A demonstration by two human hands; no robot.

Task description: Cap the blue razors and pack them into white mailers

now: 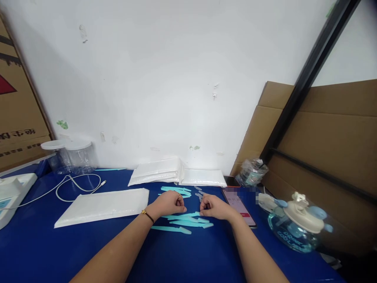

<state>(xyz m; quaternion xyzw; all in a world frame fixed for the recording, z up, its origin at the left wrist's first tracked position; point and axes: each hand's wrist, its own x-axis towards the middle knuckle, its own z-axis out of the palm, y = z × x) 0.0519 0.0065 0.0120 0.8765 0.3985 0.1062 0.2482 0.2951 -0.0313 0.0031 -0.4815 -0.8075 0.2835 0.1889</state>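
Slim teal eyebrow razors, as they look by their flat handles and wider ends, lie in two loose groups on the blue table. The far razors [176, 189] are behind my left hand [171, 203], which is closed with its fingers curled together. Across from it, my right hand [214, 206] is closed in a pinch just above the end of a near razor. Anything in either pinch is too small or hidden to make out. Near razors [188, 223] lie below both hands. Small translucent caps [198, 195] are scattered by the right fingers.
A white padded envelope [103, 206] lies to the left, with stacked envelopes [156, 171] against the wall. A phone [243, 212] and a blue-tinted bottle [297, 224] are on the right. At the left are clear jars [81, 159], a white cable [60, 184] and a power strip [17, 198].
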